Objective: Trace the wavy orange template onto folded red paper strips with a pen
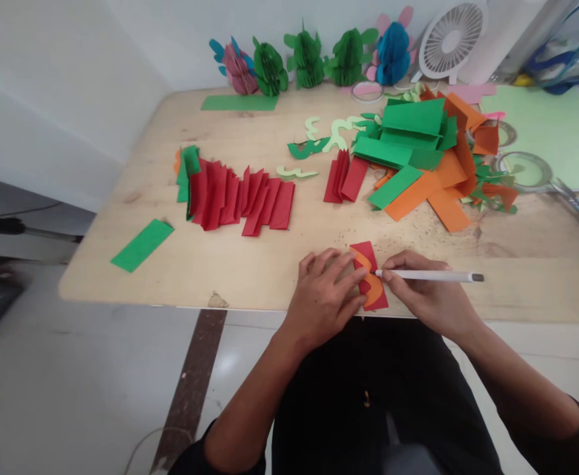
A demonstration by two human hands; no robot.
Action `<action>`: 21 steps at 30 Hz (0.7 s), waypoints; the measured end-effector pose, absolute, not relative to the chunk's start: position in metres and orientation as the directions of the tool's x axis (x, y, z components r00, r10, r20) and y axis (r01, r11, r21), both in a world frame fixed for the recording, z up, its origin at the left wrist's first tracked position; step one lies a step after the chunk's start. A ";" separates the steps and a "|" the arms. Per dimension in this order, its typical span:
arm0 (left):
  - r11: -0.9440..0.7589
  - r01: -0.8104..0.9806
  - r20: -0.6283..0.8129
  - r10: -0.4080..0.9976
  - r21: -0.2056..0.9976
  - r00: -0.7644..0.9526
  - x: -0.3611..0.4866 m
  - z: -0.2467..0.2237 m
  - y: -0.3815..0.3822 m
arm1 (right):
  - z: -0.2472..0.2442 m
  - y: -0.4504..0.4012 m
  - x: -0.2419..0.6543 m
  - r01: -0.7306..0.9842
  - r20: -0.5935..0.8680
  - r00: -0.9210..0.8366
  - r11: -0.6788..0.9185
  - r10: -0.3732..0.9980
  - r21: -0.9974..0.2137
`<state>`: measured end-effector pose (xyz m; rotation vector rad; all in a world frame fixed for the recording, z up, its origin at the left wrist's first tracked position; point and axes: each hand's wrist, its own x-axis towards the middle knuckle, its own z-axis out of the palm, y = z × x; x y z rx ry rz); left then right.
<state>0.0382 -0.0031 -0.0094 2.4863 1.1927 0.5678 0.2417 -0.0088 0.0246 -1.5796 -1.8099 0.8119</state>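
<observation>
Near the table's front edge lies a small red paper piece (pixel 380 297), with a wavy orange paper template (pixel 374 292) on top. My left hand (pixel 325 290) rests palm down, fingers spread, its fingertips pressing on the template's left side. Pinched in my right hand (pixel 430 297) is a white pen (pixel 430 275) with a dark end cap. Its tip touches the paper at the notch in the template's right edge. Behind my hands stand a small bundle of folded red paper (pixel 345 177) and a long row of folded red strips (pixel 240 198).
Green folded papers (pixel 411 125) and orange papers (pixel 430 188) are heaped at right, beside scissors (pixel 576 204). Pale green scraps (pixel 297 173) lie mid-table. A green strip (pixel 142 245) is at left. Honeycomb paper figures (pixel 309 59) and a white fan (pixel 451 41) line the wall.
</observation>
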 end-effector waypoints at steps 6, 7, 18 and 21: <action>-0.602 0.665 0.216 0.791 0.442 0.573 0.038 -0.010 -0.003 | 0.021 -0.017 0.244 0.656 0.085 -0.081 0.117 0.993 -0.746; -0.603 0.665 0.221 0.791 0.441 0.571 0.038 -0.010 -0.003 | 0.020 -0.018 0.244 0.663 0.100 -0.073 0.123 0.992 -0.738; -0.599 0.669 0.216 0.794 0.440 0.568 0.038 -0.010 -0.003 | 0.018 -0.033 0.242 0.673 0.180 -0.015 0.143 0.984 -0.726; -0.595 0.673 0.213 0.797 0.440 0.566 0.038 -0.011 -0.003 | 0.017 -0.036 0.243 0.684 0.187 -0.015 0.147 0.982 -0.714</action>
